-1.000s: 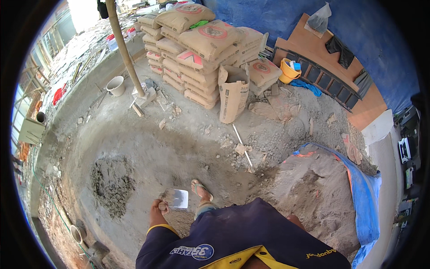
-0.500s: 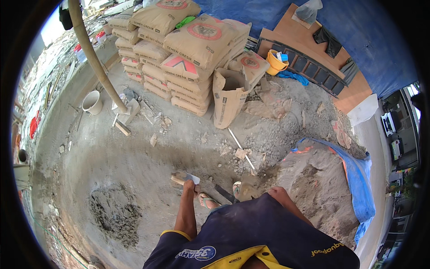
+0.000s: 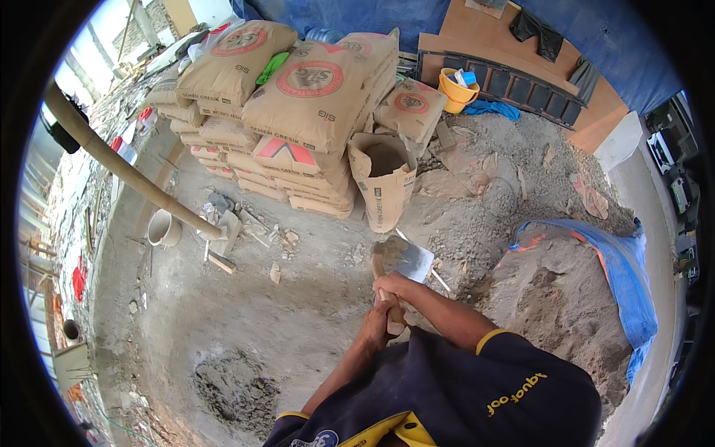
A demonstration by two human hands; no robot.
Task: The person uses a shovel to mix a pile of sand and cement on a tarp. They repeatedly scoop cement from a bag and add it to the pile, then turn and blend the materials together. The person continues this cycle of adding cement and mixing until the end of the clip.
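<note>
Both grips clamped on the hoe handle [image 3: 390, 309], left hand [image 3: 374, 333] low, right hand [image 3: 392, 284] just above. Handle running toward 12 o'clock, blade [image 3: 408, 258] just beyond the right hand. Farther at 12, open sack [image 3: 384, 182].

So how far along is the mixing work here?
Done: a wet grey mortar patch lies on the concrete floor, and one cement bag stands open. In hand: both hands, left hand and right hand, grip a hoe by its handle. Left: the sand pile and stacked cement bags look largely unused.
</note>
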